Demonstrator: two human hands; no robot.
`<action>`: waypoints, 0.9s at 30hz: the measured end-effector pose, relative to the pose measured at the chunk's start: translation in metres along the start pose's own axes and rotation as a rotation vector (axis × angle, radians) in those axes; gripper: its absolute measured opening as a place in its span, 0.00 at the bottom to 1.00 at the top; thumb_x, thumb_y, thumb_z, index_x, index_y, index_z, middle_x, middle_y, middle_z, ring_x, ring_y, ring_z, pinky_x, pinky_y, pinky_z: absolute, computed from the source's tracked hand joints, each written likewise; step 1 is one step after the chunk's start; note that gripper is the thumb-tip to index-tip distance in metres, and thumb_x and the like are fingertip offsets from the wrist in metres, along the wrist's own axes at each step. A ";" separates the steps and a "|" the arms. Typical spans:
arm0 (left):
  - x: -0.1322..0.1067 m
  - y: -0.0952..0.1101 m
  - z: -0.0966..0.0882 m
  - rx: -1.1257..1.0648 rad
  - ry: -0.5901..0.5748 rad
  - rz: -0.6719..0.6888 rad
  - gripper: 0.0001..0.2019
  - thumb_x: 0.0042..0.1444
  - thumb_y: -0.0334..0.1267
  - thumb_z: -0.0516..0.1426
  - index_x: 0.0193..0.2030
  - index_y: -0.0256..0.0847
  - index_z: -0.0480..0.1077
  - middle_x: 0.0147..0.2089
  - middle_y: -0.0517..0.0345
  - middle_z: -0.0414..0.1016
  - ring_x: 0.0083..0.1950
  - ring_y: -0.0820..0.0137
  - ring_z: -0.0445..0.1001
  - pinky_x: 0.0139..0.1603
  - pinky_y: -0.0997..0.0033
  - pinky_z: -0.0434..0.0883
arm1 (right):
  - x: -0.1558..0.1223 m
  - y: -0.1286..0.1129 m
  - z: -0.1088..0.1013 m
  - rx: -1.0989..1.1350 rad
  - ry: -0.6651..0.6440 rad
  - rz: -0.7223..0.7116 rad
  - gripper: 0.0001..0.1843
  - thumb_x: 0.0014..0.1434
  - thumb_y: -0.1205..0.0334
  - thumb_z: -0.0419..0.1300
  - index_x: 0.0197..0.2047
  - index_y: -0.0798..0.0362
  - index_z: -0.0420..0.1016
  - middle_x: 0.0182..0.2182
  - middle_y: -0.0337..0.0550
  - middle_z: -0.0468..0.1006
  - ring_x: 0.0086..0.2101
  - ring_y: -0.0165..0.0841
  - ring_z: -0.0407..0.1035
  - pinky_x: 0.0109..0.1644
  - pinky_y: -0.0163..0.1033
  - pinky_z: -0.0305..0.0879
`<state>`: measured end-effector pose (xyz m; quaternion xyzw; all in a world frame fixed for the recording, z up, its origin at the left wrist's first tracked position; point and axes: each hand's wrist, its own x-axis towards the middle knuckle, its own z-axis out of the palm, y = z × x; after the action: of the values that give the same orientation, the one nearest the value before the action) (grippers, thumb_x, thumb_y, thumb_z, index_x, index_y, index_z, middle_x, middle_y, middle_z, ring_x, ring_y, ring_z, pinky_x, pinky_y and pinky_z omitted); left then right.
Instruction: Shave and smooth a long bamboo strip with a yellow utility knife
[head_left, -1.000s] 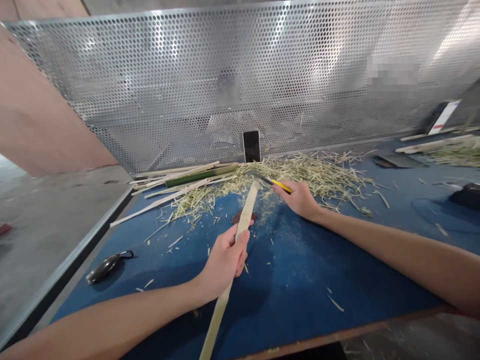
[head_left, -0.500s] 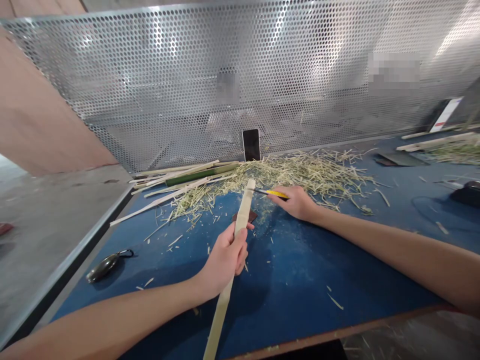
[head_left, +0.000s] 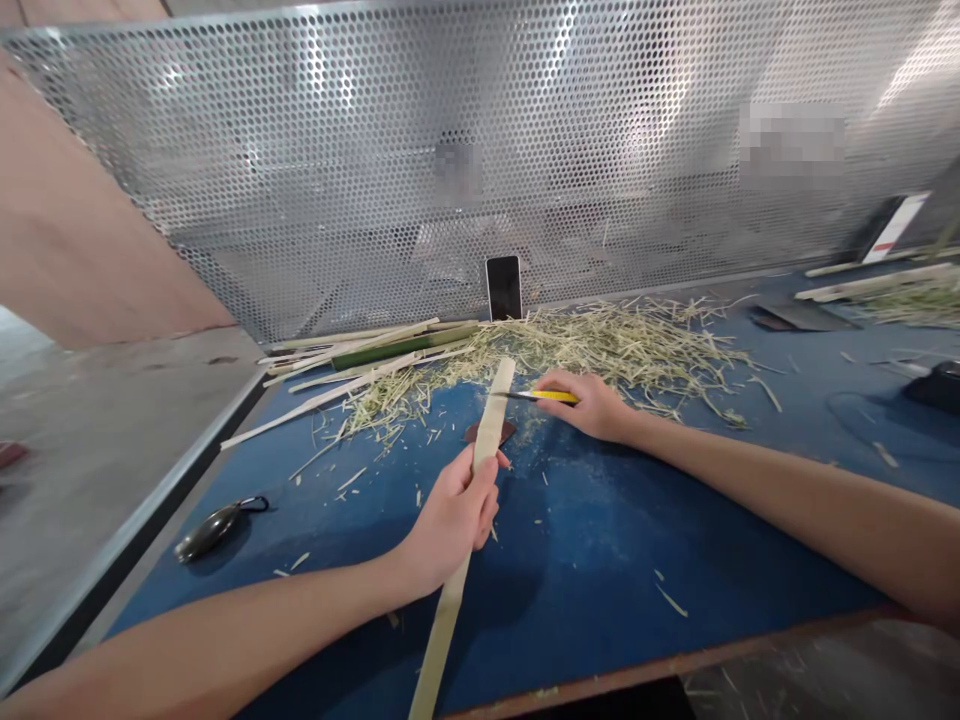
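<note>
A long pale bamboo strip [head_left: 491, 425] slants up from the table's front edge, and my left hand [head_left: 455, 515] is wrapped round its middle. My right hand [head_left: 589, 405] grips a yellow-and-black utility knife [head_left: 553, 397] by the handle. The knife's thin blade reaches left and meets the strip near its upper end. Beneath the strip, a small brown piece [head_left: 510, 432] lies on the blue table, partly hidden by the strip and my left hand.
A heap of bamboo shavings [head_left: 615, 350] covers the back of the blue table [head_left: 600, 560]. Green bamboo [head_left: 405, 350] and pale strips lie at back left. A phone [head_left: 503, 288] leans on the perforated metal screen [head_left: 360, 180]. A dark pouch-like object [head_left: 210, 532] with a clip sits left.
The knife blade has slid slightly down along the strip, towards my left hand. The strip's upper end has shifted a little to the right. My left hand keeps its hold.
</note>
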<state>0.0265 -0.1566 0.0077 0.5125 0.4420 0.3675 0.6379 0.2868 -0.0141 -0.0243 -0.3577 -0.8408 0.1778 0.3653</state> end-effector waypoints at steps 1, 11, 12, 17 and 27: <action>0.000 0.000 0.000 0.004 -0.005 0.000 0.18 0.73 0.57 0.54 0.49 0.44 0.64 0.16 0.76 0.54 0.16 0.77 0.48 0.18 0.77 0.53 | -0.001 -0.001 0.000 0.020 -0.016 -0.021 0.19 0.70 0.40 0.62 0.43 0.49 0.77 0.36 0.42 0.81 0.33 0.34 0.73 0.38 0.38 0.64; -0.001 -0.002 -0.001 0.004 -0.002 -0.015 0.20 0.71 0.60 0.55 0.50 0.44 0.64 0.17 0.77 0.54 0.16 0.77 0.47 0.18 0.77 0.53 | 0.005 -0.001 -0.004 0.067 0.063 0.208 0.33 0.71 0.32 0.58 0.26 0.50 0.70 0.18 0.36 0.70 0.22 0.29 0.62 0.29 0.39 0.55; -0.001 -0.001 -0.001 0.006 -0.007 -0.014 0.20 0.71 0.60 0.55 0.50 0.44 0.64 0.17 0.76 0.54 0.16 0.77 0.47 0.18 0.77 0.53 | 0.006 -0.001 -0.004 0.052 0.112 0.218 0.34 0.70 0.31 0.58 0.25 0.50 0.69 0.18 0.36 0.69 0.22 0.30 0.62 0.29 0.39 0.56; -0.004 -0.001 -0.001 0.034 -0.087 0.018 0.19 0.74 0.59 0.53 0.51 0.43 0.65 0.16 0.75 0.54 0.17 0.77 0.49 0.20 0.76 0.54 | 0.004 -0.009 -0.006 0.029 0.220 0.152 0.35 0.69 0.29 0.58 0.24 0.50 0.68 0.19 0.37 0.67 0.23 0.30 0.60 0.30 0.40 0.54; -0.001 -0.003 -0.002 -0.045 -0.044 -0.003 0.19 0.73 0.58 0.55 0.51 0.44 0.65 0.16 0.76 0.54 0.16 0.77 0.48 0.19 0.76 0.52 | 0.001 -0.005 -0.002 0.063 0.316 0.182 0.32 0.72 0.34 0.59 0.25 0.50 0.70 0.18 0.36 0.66 0.22 0.30 0.58 0.28 0.40 0.54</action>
<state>0.0239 -0.1575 0.0046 0.5052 0.4203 0.3650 0.6594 0.2858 -0.0165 -0.0194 -0.4443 -0.7310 0.1781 0.4863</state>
